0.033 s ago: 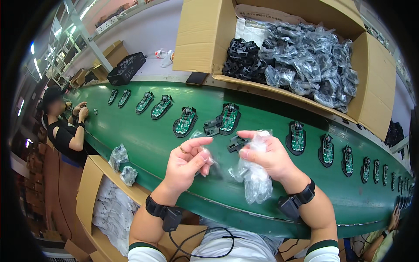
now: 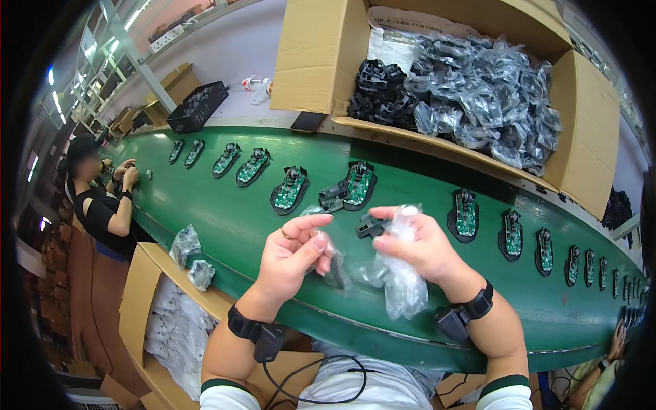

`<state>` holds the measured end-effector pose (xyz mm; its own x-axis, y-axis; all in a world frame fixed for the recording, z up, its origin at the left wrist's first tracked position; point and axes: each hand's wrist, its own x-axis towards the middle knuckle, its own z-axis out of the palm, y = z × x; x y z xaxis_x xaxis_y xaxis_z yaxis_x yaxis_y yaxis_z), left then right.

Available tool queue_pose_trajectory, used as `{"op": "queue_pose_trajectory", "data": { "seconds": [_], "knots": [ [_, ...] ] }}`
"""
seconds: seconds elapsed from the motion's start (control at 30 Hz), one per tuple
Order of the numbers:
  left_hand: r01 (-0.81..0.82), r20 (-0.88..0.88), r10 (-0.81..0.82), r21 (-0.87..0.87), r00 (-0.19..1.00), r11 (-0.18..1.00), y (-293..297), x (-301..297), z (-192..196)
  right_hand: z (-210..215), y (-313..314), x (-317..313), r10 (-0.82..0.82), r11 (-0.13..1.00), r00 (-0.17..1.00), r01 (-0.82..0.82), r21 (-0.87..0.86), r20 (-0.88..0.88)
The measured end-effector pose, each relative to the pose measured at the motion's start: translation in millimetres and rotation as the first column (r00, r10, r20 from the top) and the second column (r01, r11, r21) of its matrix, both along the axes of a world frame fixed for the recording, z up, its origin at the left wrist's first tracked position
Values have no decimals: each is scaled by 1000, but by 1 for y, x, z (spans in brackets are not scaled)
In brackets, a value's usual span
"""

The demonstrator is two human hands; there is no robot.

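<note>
As we examine the right hand (image 2: 427,254), we find its thumb and fingers closed on a bag (image 2: 405,292) of clear, thin plastic, crumpled into glossy creases and hanging below the palm. At the same fingertips we note a black part (image 2: 370,227), blocky, matt and notched, held out just above the belt (image 2: 212,205); we cannot tell how firmly it is gripped. We record the left hand (image 2: 290,263) half curled, thumb toward the forefinger, grasping film (image 2: 337,275) that is translucent, wrinkled and greyish; we cannot make out whether anything lies inside it.

Beyond the hands we see a second part (image 2: 331,199), equally dark and angular, lying against one of the boards (image 2: 359,186). These are green, oblong and studded with components, each set on a black base with rounded ends, spaced in a row along the smooth green belt.

Behind the belt we note an open carton (image 2: 311,61) of plain brown cardboard, heaped with bagged parts (image 2: 478,102) in shiny grey plastic and, at its left, bare parts (image 2: 379,89). At lower left we find a box (image 2: 131,307) of white sacks (image 2: 174,328), soft and rumpled.
</note>
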<state>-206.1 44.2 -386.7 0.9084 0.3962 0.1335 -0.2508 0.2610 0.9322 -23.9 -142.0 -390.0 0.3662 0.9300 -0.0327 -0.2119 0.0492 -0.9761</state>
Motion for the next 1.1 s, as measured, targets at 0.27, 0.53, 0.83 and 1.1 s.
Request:
{"op": "queue_pose_trajectory", "data": {
  "seconds": [0.27, 0.53, 0.83, 1.1],
  "knots": [
    [71, 20, -68, -187, 997, 980, 0, -2, -2, -8, -5, -31, -167, 978, 419, 184, 96, 892],
    [-109, -97, 121, 116, 988, 987, -6, -1, 2, 16, -13, -5, -333, 943, 430, 145, 300, 839],
    [-278, 128, 257, 627, 958, 727, -10, 3, -5, 39, -12, 10, -309, 950, 445, 109, 291, 840],
    [136, -185, 466, 981, 865, 137, 6, -8, 10, 89, -9, 8, -457, 862, 794, 284, 419, 402]
  ]
}}
